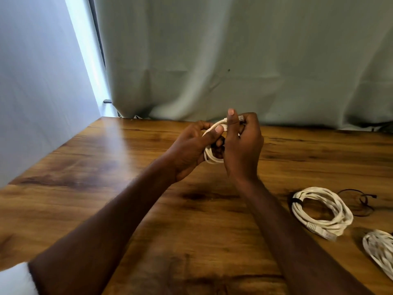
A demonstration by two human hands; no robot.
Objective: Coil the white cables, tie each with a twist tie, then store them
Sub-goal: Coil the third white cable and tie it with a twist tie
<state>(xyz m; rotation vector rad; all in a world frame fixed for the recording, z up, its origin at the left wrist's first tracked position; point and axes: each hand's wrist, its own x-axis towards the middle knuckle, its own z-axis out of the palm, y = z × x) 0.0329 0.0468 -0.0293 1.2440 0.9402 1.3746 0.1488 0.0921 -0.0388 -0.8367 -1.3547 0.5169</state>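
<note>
Both hands are raised above the far middle of the wooden table (106,188) with a small coil of white cable (210,156) between them. My left hand (191,150) grips the coil's left side, its thumb pressed on the upper strand. My right hand (242,143) grips the right side, thumb up, with a connector end showing above its fingers. Most of the coil is hidden by the fingers. A second white cable coil (321,211), bound by a black tie, lies on the table at the right. A third white coil (380,250) is cut off by the right edge.
Loose thin black twist ties (361,201) lie just beyond the bound coil. A grey-green curtain (234,60) hangs behind the table's far edge, and a pale wall (32,81) runs along the left side.
</note>
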